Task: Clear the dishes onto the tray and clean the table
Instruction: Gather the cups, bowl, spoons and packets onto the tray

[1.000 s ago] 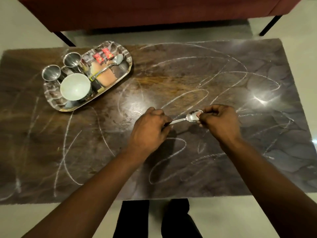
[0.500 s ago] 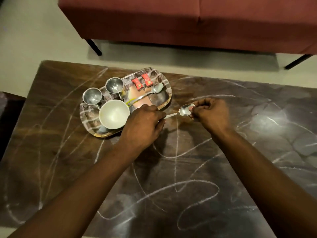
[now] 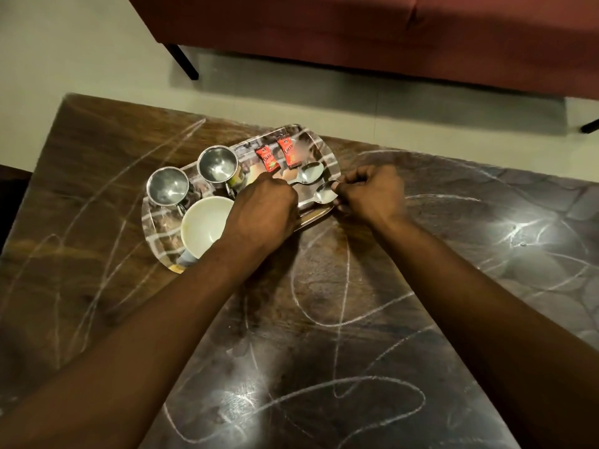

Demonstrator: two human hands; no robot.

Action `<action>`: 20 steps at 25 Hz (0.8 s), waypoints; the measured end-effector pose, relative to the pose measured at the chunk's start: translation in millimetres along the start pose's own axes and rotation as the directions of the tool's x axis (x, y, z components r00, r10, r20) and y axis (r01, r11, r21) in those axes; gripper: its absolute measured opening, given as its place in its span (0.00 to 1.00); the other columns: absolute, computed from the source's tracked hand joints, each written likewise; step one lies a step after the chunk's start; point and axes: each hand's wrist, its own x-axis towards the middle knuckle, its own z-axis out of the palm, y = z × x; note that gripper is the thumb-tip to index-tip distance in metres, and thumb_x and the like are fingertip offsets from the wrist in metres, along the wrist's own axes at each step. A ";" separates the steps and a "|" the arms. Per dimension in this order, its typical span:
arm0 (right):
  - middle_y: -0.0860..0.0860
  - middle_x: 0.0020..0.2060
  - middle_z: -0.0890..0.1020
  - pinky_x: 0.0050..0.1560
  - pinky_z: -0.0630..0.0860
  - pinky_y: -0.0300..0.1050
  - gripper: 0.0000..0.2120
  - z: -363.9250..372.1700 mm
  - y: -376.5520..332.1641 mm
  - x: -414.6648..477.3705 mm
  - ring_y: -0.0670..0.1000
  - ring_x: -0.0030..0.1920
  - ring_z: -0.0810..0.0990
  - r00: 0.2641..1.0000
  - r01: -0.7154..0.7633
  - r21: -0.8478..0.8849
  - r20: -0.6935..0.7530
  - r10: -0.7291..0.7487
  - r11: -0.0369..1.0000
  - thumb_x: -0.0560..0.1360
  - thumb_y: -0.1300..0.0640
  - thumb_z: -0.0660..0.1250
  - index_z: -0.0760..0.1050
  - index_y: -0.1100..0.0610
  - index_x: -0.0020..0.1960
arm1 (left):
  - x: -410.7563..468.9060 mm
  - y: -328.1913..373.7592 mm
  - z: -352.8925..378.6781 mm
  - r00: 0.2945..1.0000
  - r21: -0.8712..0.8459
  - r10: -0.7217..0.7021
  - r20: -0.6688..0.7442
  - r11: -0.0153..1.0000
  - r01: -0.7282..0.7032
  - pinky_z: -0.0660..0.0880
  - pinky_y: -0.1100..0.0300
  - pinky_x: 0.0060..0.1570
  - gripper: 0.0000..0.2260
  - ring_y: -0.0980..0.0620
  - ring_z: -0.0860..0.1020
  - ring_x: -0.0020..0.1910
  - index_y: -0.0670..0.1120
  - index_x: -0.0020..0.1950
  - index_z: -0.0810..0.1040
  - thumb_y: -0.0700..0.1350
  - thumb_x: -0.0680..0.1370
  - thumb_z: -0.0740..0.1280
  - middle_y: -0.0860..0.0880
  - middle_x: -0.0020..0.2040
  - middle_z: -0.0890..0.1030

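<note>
A shiny metal tray [image 3: 152, 222] lies at the table's far left. It holds two steel cups [image 3: 168, 187] [image 3: 217, 163], a white bowl [image 3: 204, 225], two red sachets [image 3: 266, 158] and a spoon [image 3: 309, 173]. Both hands hold a second steel spoon [image 3: 325, 192] just over the tray's right end. My left hand [image 3: 262, 210] grips its handle, which is hidden under the fingers. My right hand [image 3: 372, 192] pinches the spoon's bowl at the tray's right rim.
The dark stone-patterned table [image 3: 324, 319] is covered with white chalk-like scribbles. A red sofa [image 3: 389, 37] on black legs stands beyond the table's far edge, with pale floor between them.
Both hands have carried the spoon left and away from me, from the table's middle to just over the tray's right end. The view has shifted toward the tray.
</note>
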 end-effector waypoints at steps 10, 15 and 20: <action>0.47 0.42 0.88 0.53 0.87 0.51 0.01 6.8 1.5 12.0 0.46 0.41 0.88 0.997 0.072 -0.119 0.025 -0.069 0.990 0.77 0.58 0.77 0.87 0.53 0.47 | 12.7 -1.2 -1.7 0.997 0.060 -0.035 0.070 0.998 0.031 0.66 0.52 0.41 0.09 0.37 0.81 0.46 0.42 0.46 0.86 0.46 0.78 0.71 0.37 0.42 0.83; 0.45 0.38 0.86 0.50 0.86 0.45 0.09 8.8 -1.0 8.4 0.43 0.40 0.87 0.996 0.090 -0.135 0.020 -0.088 0.987 0.76 0.59 0.78 0.82 0.49 0.41 | 13.4 -1.3 -2.7 0.996 0.069 -0.034 0.084 0.997 0.028 0.68 0.51 0.41 0.10 0.40 0.77 0.43 0.41 0.48 0.85 0.47 0.79 0.71 0.37 0.43 0.82; 0.46 0.41 0.86 0.53 0.86 0.50 0.04 10.0 -0.8 8.9 0.45 0.44 0.86 0.994 0.111 -0.161 0.011 -0.111 0.981 0.75 0.59 0.79 0.84 0.53 0.46 | 9.5 -1.9 2.1 0.995 0.088 0.035 0.089 0.995 -0.043 0.68 0.49 0.44 0.09 0.37 0.80 0.52 0.39 0.54 0.85 0.44 0.81 0.71 0.37 0.48 0.85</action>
